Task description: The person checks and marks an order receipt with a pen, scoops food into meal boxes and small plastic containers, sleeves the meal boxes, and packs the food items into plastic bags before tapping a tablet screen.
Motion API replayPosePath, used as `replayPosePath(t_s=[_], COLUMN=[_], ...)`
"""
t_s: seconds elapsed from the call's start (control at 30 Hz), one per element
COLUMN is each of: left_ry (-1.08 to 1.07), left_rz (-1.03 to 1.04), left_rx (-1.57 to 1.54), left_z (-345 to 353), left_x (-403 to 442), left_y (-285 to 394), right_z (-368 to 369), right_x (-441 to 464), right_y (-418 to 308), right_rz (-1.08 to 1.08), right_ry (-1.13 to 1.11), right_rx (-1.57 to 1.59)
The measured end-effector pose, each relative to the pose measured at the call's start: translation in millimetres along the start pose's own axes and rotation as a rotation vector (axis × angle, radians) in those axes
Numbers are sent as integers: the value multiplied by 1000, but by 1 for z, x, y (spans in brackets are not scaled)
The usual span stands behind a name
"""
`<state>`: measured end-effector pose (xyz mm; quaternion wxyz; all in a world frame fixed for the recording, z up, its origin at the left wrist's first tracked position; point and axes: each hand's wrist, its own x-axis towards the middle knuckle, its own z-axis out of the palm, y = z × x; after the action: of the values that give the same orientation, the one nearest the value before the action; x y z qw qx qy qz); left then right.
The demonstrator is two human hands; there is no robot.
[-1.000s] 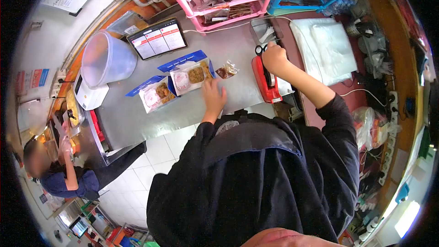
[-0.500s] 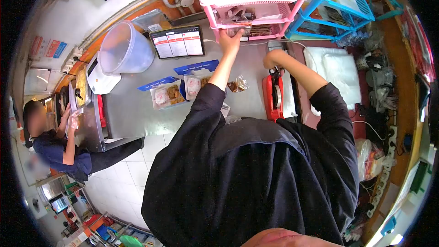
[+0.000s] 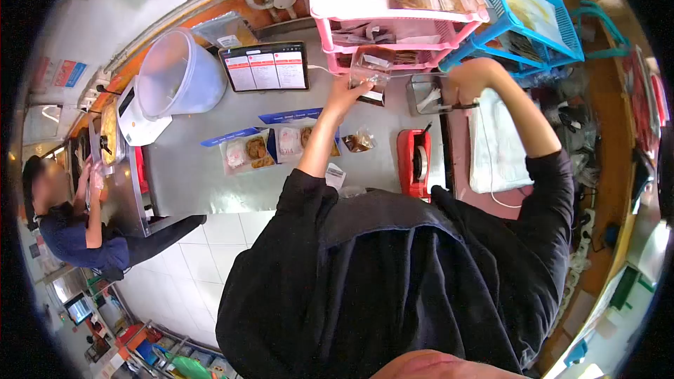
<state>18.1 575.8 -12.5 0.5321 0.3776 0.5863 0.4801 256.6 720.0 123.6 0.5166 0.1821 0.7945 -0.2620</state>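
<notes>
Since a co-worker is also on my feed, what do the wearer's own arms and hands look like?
The left hand and right hand are bare, without gloves. The left sleeve and right sleeve are plain black and end well short of the hands. No watch shows; rings are too small to tell.

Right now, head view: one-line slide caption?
Left hand holds a clear packet by the pink rack; right hand, blurred, grips what looks like scissors near the clear container.

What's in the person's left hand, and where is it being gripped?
The left hand holds at least one clear packet by its lower left part, thumb across it.
</notes>
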Motion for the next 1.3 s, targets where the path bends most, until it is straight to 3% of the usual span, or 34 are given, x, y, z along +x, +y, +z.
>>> replayPosePath(t_s=[0.1, 0.2, 0.23, 0.37, 0.5, 0.93, 1.03, 1.13, 1.3], left_ry=[-63, -171, -169, -193, -211, -224, -218, -198, -187], left_rz=[35, 33, 18, -15, -36, -27, -16, 9, -7], left_rx=[-93, -178, -198, -234, -260, -190, -180, -158, -178], left_z=[0, -3, -2, -3, -3, -6, -6, -5, -3], left_x=[1, 8, 8, 13, 11, 10, 8, 5, 7], left_y=[-2, -10, -10, -19, -13, -10, -6, -4, -11], right_z=[26, 50, 57, 44, 29, 4, 9, 5, 11], right_x=[17, 35, 50, 59, 88, 79, 91, 89, 96], right_y=[37, 44, 53, 31, 29, 19, 27, 24, 25], right_rz=[-462, -341, -457, -464, -535, -501, -595, -484, -544], right_ry=[275, 154, 266, 237, 368, 260, 356, 281, 390], right_rx=[425, 840, 600, 644, 589, 563, 559, 557, 558])
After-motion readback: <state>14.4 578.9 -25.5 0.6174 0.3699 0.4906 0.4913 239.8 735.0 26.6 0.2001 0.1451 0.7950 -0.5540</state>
